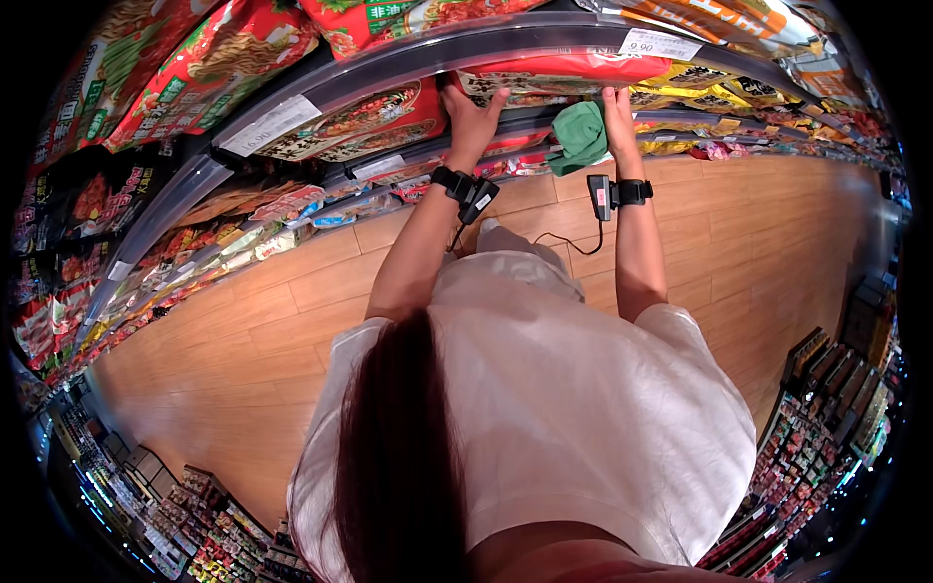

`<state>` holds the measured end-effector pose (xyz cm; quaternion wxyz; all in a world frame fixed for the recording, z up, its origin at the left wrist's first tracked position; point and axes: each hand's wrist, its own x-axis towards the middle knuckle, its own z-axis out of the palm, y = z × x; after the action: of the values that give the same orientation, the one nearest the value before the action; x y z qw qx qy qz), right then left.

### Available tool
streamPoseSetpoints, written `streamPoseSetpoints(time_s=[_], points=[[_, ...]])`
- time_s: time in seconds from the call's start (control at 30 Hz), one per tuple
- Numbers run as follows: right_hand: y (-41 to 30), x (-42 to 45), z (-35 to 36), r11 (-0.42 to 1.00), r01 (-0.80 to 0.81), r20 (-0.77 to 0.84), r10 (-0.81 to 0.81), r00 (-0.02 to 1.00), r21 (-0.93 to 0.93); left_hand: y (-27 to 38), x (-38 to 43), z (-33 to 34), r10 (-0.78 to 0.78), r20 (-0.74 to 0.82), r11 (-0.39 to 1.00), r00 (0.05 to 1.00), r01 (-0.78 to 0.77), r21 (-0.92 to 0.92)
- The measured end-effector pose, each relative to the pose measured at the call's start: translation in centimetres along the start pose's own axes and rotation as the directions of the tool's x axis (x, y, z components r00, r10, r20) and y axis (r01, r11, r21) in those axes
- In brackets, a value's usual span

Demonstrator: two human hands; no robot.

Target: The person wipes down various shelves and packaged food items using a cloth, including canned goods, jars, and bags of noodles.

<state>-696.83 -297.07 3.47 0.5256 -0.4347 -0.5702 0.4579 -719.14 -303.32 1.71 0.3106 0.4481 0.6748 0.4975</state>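
A red food package with printed writing lies at the front of a shelf, under the price-tag rail. At its left end is my left hand, thumb along the front and fingers partly hidden behind it. My right hand grips the right end, its fingertips reaching up to the lower edge. A crumpled green cloth hangs against the inner side of my right hand; how it is held cannot be seen. Left of my left hand, similar red packages sit on the same shelf.
A shelf rail with price tags curves above my hands. Large red noodle bags stand higher up; yellow packages are to the right. Black wrist straps carry small devices with cables. Below is a wood-look floor; more stocked shelves stand behind.
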Motion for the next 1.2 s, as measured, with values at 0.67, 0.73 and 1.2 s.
streamPoseSetpoints(time_s=[0.67,0.73,1.2], points=[[-2.5,-1.2,-0.4,0.984,-0.031,-0.019,0.028,0.999,-0.173,1.2,-3.7,-1.2,0.115,-0.080,0.992,0.990,-0.119,-0.048],[-2.4,-1.4,-0.3,0.981,-0.054,-0.072,0.041,0.997,-0.184,2.2,-3.9,-1.7,0.113,-0.085,0.992,0.990,-0.117,-0.048],[1.9,-0.5,0.9,0.898,0.066,-0.144,-0.141,0.979,-0.435,0.9,-2.8,0.3,0.331,-0.318,0.927,0.888,-0.241,0.289]])
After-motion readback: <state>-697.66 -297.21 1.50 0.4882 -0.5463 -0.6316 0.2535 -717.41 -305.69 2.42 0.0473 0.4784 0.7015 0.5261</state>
